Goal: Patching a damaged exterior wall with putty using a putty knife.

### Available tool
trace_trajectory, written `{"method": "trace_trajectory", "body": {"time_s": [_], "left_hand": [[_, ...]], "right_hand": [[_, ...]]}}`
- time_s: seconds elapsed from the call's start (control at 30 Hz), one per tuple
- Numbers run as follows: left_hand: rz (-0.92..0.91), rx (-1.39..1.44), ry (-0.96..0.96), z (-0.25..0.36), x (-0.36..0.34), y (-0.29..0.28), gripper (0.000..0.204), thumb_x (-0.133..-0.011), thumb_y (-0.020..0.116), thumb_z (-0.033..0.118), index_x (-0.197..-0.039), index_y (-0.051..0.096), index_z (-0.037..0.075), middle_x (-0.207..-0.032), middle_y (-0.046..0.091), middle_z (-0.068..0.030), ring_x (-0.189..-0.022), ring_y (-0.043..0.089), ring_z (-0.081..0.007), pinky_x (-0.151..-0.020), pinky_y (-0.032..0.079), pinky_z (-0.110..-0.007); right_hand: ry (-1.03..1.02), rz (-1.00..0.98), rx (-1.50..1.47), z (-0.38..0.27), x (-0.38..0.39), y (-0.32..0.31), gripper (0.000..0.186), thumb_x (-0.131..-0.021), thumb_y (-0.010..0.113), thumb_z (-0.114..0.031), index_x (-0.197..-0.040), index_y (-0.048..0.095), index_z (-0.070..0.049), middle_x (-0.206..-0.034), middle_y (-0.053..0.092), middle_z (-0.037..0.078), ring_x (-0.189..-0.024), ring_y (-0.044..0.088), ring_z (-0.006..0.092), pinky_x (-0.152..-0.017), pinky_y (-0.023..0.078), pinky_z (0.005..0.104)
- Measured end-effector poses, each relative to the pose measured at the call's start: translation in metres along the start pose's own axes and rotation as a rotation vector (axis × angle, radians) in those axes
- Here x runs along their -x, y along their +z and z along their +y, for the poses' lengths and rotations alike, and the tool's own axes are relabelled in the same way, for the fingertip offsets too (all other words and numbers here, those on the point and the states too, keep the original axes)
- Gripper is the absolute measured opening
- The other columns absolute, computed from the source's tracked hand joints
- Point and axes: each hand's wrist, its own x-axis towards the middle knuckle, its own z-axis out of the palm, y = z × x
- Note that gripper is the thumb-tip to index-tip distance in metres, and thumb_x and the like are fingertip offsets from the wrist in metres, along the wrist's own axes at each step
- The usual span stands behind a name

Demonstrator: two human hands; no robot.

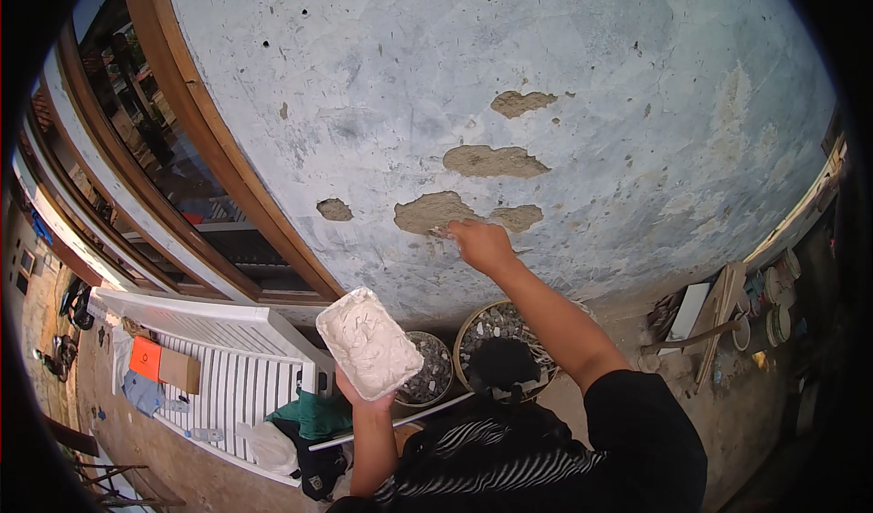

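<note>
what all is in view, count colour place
wall: one, pale blue, ahead
bare patches: about five, brown, on wall
window frames: several, brown, left
bench: one, white, lower left
boxes: two, orange and brown, on bench
cloth: one, green, bench end
bag: one, white, beside cloth
gravel pots: two, pale rims, below wall
boards: several, brown and white, right
paste tub: one, white with pinkish paste, lower centre
small object: one, unclear, lower patches
left hand: one, bare, holding paste tub
right hand: one, bare, pinching small object

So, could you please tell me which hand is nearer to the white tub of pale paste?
Left: the left hand holds the tub; the right hand is up and right, at the wall.
</note>
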Motion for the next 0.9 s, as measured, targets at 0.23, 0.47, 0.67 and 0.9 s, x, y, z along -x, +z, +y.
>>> {"method": "trace_trajectory", "body": {"time_s": [0.23, 0.47, 0.67, 0.9], "left_hand": [[-0.010, -0.042, 0.000, 0.001, -0.004, -0.002, 0.062, -0.095, 0.036, 0.046, -0.145, 0.036, 0.009, -0.141, 0.046, -0.0171, -0.119, 0.050, -0.0475, -0.099, 0.040, -0.063], [-0.027, -0.056, 0.027, 0.003, 0.006, -0.013, 0.063, -0.095, 0.037, 0.048, -0.144, 0.037, 0.008, -0.139, 0.048, -0.0183, -0.117, 0.051, -0.0473, -0.096, 0.042, -0.062], [-0.052, -0.123, 0.172, -0.006, 0.013, -0.010, 0.063, -0.095, 0.038, 0.049, -0.144, 0.038, 0.008, -0.138, 0.049, -0.0180, -0.115, 0.054, -0.0455, -0.095, 0.045, -0.059], [-0.029, -0.103, 0.204, -0.031, 0.020, 0.002, 0.061, -0.096, 0.037, 0.046, -0.143, 0.038, 0.008, -0.137, 0.050, -0.0173, -0.117, 0.053, -0.0427, -0.097, 0.043, -0.058]], "right_hand": [[-0.176, -0.099, 0.150, -0.003, -0.017, -0.003, 0.011, -0.082, 0.060, -0.013, -0.092, 0.061, -0.014, -0.077, 0.062, 0.008, -0.064, 0.065, 0.0301, -0.053, 0.051, 0.0429], [-0.087, 0.094, 0.020, -0.020, -0.021, -0.012, 0.013, -0.081, 0.057, -0.009, -0.092, 0.061, -0.014, -0.080, 0.062, 0.008, -0.064, 0.065, 0.0304, -0.053, 0.052, 0.0423], [-0.183, 0.006, 0.087, -0.013, -0.025, -0.009, 0.009, -0.083, 0.059, -0.012, -0.091, 0.061, -0.014, -0.078, 0.060, 0.007, -0.060, 0.064, 0.0301, -0.051, 0.051, 0.0415], [-0.251, 0.048, 0.033, -0.009, -0.041, -0.024, 0.006, -0.086, 0.060, -0.017, -0.090, 0.061, -0.013, -0.076, 0.060, 0.006, -0.062, 0.064, 0.0291, -0.050, 0.050, 0.0416]]}}
